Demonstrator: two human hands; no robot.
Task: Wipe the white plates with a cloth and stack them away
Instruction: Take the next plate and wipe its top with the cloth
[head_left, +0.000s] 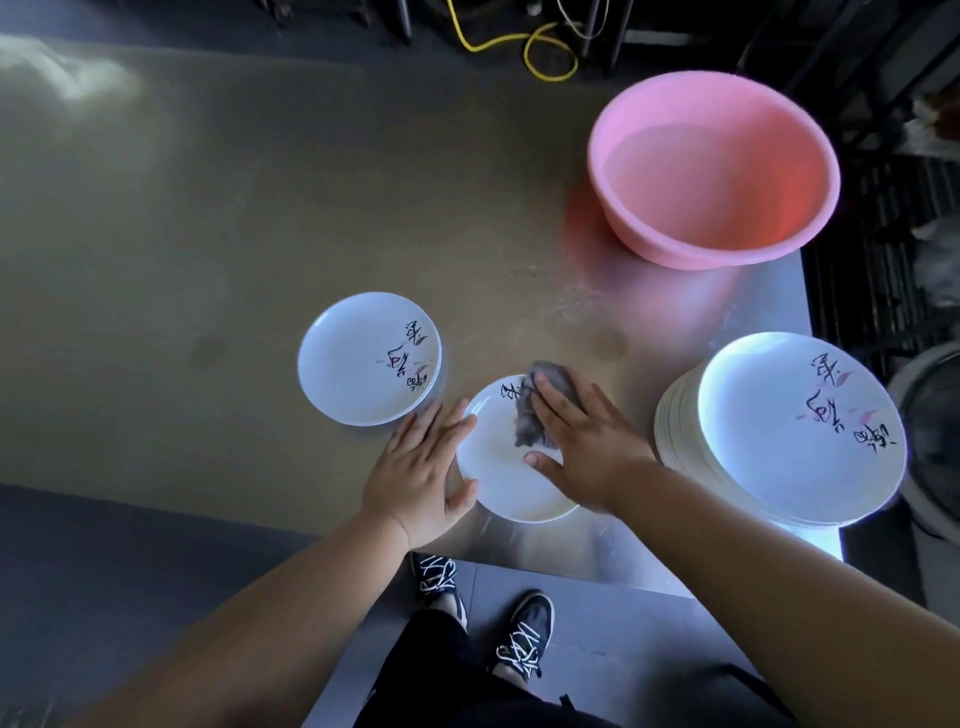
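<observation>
A white plate (498, 478) with black script lies on the metal table near its front edge. My right hand (587, 441) presses a grey cloth (540, 410) flat onto this plate, fingers stretched out. My left hand (421, 467) rests with straight fingers against the plate's left rim, thumb at its near edge. Another white plate (363, 358) sits just to the left, farther back. A tall stack of white plates (779, 431) stands at the right.
A pink basin (711, 171) holding water stands at the back right of the steel table (208, 234). The table's right edge runs just beyond the stack. A yellow cable (524, 47) lies on the floor behind. My shoes (524, 639) show below the front edge.
</observation>
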